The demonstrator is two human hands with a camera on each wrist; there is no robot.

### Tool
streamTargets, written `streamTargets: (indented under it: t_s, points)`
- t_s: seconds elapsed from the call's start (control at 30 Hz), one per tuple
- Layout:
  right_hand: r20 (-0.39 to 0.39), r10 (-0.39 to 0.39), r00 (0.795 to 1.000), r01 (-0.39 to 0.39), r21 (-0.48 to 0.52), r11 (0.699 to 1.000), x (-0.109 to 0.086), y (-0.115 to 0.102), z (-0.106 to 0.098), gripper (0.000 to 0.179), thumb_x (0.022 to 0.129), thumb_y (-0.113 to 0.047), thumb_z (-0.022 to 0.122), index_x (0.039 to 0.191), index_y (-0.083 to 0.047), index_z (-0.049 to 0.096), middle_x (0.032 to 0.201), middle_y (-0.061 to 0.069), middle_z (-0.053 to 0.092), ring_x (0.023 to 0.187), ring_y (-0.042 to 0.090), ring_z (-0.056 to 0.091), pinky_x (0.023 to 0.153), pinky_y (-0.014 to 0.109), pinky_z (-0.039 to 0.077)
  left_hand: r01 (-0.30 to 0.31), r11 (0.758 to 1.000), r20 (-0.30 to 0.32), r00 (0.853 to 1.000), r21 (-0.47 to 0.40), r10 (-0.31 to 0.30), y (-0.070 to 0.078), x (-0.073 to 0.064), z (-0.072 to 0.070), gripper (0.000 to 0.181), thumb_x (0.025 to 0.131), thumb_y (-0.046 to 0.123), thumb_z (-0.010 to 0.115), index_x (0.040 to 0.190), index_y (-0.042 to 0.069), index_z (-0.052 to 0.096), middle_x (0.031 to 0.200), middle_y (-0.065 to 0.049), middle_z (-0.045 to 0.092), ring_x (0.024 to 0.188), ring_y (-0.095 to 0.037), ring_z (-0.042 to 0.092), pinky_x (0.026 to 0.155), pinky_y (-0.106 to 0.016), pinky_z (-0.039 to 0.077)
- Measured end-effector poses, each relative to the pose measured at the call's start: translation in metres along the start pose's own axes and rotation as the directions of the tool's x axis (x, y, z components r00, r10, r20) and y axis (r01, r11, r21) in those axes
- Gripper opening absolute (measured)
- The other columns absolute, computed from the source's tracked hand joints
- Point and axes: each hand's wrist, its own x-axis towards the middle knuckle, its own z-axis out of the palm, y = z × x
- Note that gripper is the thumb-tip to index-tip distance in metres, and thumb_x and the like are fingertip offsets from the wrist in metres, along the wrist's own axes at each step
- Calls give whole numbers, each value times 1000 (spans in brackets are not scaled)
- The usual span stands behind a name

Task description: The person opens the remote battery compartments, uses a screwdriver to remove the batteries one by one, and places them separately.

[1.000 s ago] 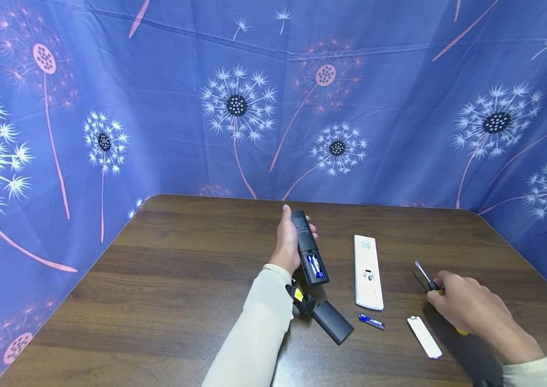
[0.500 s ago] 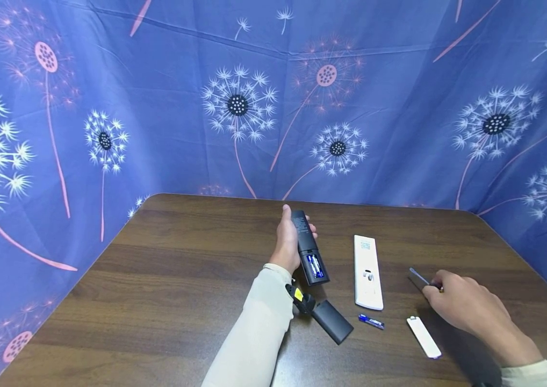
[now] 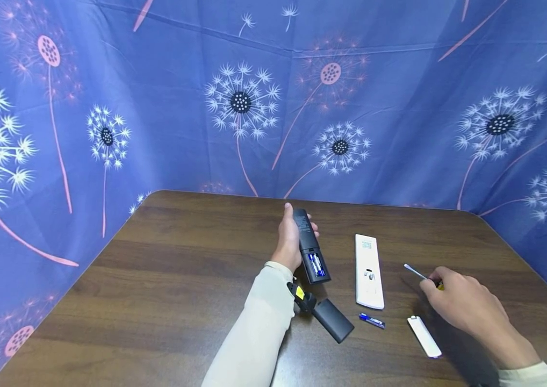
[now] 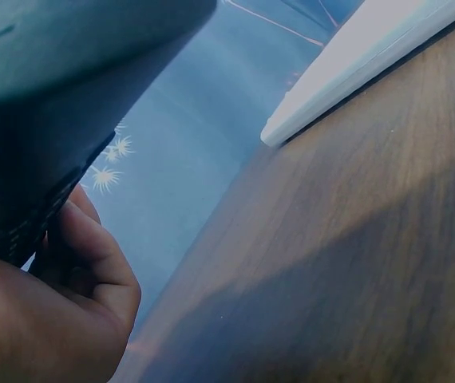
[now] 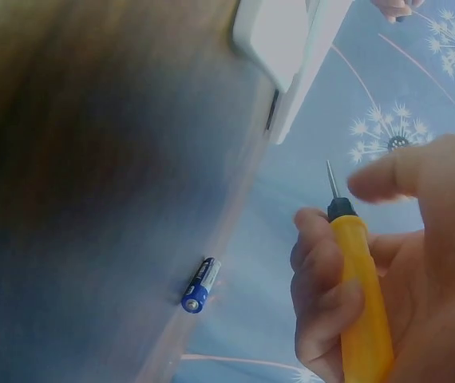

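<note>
My left hand (image 3: 287,242) grips a black remote control (image 3: 305,232) with its back facing up. Blue batteries (image 3: 316,265) show in its uncovered compartment. In the left wrist view, curled fingers wrap the remote, which looms dark and close. On the right side, my right hand (image 3: 467,303) holds a screwdriver (image 5: 363,303) with a yellow handle and a black collar. Its metal shaft points away to the left, above the table. The right wrist view shows the fingers curled round the handle and the thumb near the collar.
Between the hands lie a white remote control (image 3: 369,271), a loose blue battery (image 3: 372,321) and a small white battery cover (image 3: 424,337). A black cover (image 3: 333,320) lies by the left wrist. The brown table (image 3: 181,258) ends at a blue dandelion-print cloth (image 3: 172,107).
The screwdriver's tip has swung to the left in my right hand, and its yellow end no longer shows below the palm. My left hand keeps the black remote control in place.
</note>
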Motion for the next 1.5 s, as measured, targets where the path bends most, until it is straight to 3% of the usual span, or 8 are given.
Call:
streamTargets:
  t_s: [0.23,0.43,0.53,0.7,0.83,1.13,1.33,1.5]
  points:
    - [34,20,999,-19,-29,999,1,-3,-1,50,96,-47,58,114,-1,67,82,14,62,68,29,55,48,48,40,-8,1000,0,1000,14,8,0,0,1,68,103,63,29,112,3,60,78,-8,62,64,-18,61,61,-30,51]
    - [-44,-41,998,40,-27,999,0,-7,3,30,96,-32,58,101,-6,72,85,19,67,74,42,63,50,55,43,-13,1000,-2,1000,29,13,0,1,0,67,104,61,28,112,3,61,77,-8,63,63,-18,62,60,-30,51]
    - [-64,-70,995,69,-27,997,-1,-8,4,27,97,-30,59,102,-7,72,88,18,70,78,44,65,52,56,44,-7,999,-3,1000,34,7,0,1,-1,67,104,61,28,112,4,61,77,-7,63,63,-19,62,59,-30,50]
    - [-67,-86,994,84,-28,996,-4,-10,5,31,98,-36,61,109,-10,72,90,14,71,75,35,66,49,51,43,1,1000,1,1000,6,-1,1,1,-1,67,103,62,29,111,4,60,76,-8,62,63,-18,61,60,-30,51]
    - [-72,-100,992,98,-34,995,-6,-12,4,30,97,-37,63,110,-12,73,92,14,72,77,36,67,49,51,43,-6,1000,7,1000,-6,6,3,1,-1,67,103,63,28,111,3,59,76,-7,61,62,-17,60,62,-30,51]
    - [-52,-102,993,100,-36,994,-8,-23,5,30,98,-35,61,107,-8,72,68,-2,54,64,21,50,49,40,36,16,1000,7,1000,14,-16,1,0,0,67,103,64,30,114,5,60,78,-8,62,64,-18,61,59,-29,50]
    - [-82,-166,983,164,-23,986,-11,-28,5,28,99,-37,61,106,-13,73,63,-5,48,62,17,47,50,36,34,16,1000,11,1000,4,-16,0,0,0,68,102,64,31,114,4,59,78,-7,62,63,-17,60,61,-29,51]
    - [-53,-205,977,205,3,979,-11,-37,4,31,98,-38,64,110,-11,73,68,-7,55,60,13,47,51,33,36,13,1000,8,1000,12,-13,-1,0,0,67,102,64,31,112,4,60,77,-7,62,62,-17,60,59,-28,50]
